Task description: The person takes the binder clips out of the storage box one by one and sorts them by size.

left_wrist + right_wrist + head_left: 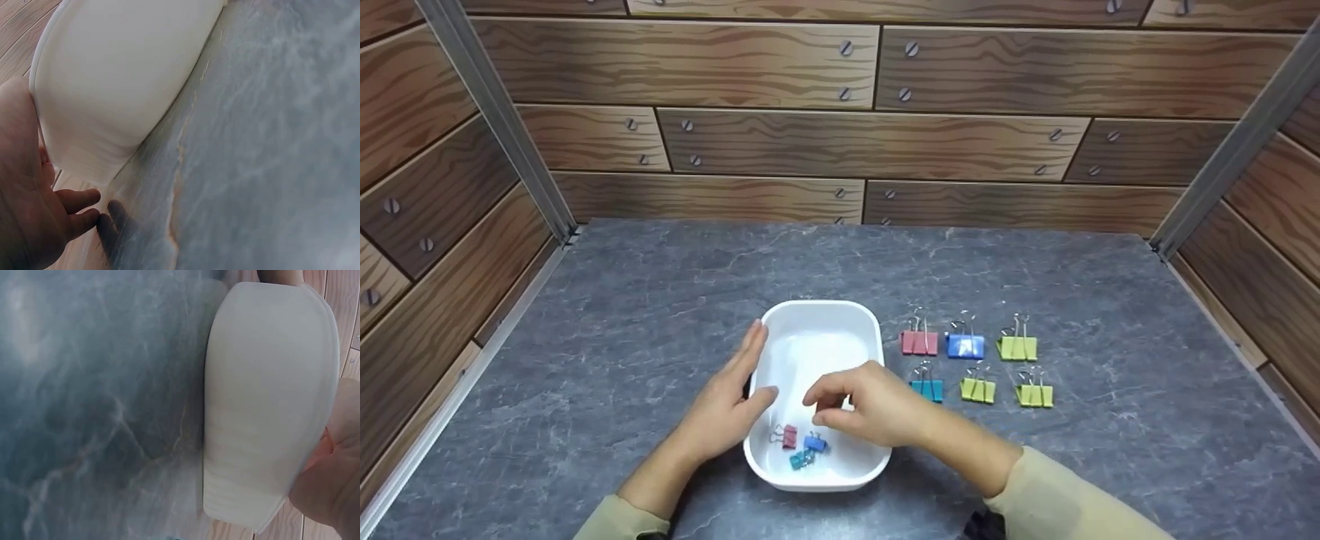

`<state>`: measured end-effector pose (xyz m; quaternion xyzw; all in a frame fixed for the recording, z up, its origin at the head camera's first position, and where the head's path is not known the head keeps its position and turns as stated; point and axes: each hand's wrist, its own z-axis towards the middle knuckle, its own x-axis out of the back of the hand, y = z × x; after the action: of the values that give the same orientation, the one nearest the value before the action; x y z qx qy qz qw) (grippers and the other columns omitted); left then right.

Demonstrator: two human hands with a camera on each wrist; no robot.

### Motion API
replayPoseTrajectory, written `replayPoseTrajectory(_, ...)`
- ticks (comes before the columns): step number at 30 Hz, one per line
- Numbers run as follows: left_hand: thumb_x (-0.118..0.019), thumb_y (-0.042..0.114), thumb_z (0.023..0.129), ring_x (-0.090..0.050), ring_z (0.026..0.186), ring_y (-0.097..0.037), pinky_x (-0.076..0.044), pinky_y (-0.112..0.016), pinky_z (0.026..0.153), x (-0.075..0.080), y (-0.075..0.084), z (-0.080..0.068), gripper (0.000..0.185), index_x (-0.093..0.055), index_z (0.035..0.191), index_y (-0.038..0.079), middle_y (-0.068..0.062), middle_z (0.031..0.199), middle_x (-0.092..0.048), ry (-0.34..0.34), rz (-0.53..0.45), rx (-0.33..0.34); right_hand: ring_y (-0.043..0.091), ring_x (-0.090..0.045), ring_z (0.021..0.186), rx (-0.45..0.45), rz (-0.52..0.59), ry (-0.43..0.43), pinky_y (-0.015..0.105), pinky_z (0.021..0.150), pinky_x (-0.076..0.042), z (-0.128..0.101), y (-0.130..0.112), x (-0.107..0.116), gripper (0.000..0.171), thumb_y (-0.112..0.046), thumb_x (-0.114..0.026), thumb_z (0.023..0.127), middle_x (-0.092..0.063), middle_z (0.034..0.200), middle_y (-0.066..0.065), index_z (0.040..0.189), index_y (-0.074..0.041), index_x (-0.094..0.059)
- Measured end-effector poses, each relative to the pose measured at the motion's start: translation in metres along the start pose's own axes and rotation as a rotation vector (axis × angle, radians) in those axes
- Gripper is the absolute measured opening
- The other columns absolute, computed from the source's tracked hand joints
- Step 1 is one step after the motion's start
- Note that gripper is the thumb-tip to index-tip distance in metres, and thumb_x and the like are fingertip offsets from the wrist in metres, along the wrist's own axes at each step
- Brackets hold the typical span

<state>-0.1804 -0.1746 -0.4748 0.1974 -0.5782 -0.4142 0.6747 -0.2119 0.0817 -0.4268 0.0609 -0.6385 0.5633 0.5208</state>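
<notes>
Fingers of the left hand (pixel 720 412) lie straight against the white tray's (pixel 819 322) left rim, seen from the head camera; the right hand (pixel 870 409) hovers over it, fingertips curled, its grasp unclear. Beneath them lie three small clips (pixel 799 444); six more clips (pixel 975 360) stand rightward. Left wrist view: relaxed fingers (pixel 79 199) beside the tray wall (pixel 124 73). Right wrist view: palm (pixel 332 484) against the tray's edge (pixel 270 410).

Three views of one white tray (pixel 821 326) on a grey stone worktop (pixel 585 360).

The head camera looks forward and down from above, taking in the whole worktop and the wood-patterned walls. The left wrist camera sits very close against the tray's outer wall (pixel 124 79), low over the stone; the right wrist camera is equally close on the opposite side (pixel 264 410). All three share tray and worktop.
</notes>
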Motion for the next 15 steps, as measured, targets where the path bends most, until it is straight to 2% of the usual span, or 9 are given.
replayPoseTrajectory(6, -0.061, 0.021, 0.099, -0.025, 0.158, -0.033, -0.027, -0.057, 0.125, 0.0002, -0.0003, 0.0002, 0.081, -0.023, 0.170, 0.012, -0.008, 0.176, -0.017, 0.002, -0.003, -0.006, -0.003, -0.062, 0.077, -0.021, -0.132, 0.009, 0.022, 0.070, -0.051, -0.0007, -0.0003, -0.0049, 0.017, -0.020, -0.080, 0.093, -0.079, 0.093, -0.012, 0.109, -0.014, -0.082)
replayPoseTrajectory(15, -0.061, 0.021, 0.100, -0.024, 0.158, -0.033, -0.026, -0.057, 0.125, 0.0003, -0.0002, 0.0002, 0.081, -0.022, 0.170, 0.012, -0.006, 0.177, -0.015, -0.012, -0.010, 0.003, -0.008, -0.061, 0.075, -0.014, -0.220, 0.025, 0.021, 0.068, -0.048, -0.0021, 0.0013, -0.0101, 0.015, -0.025, -0.080, 0.090, -0.076, 0.087, -0.019, 0.104, -0.021, -0.083)
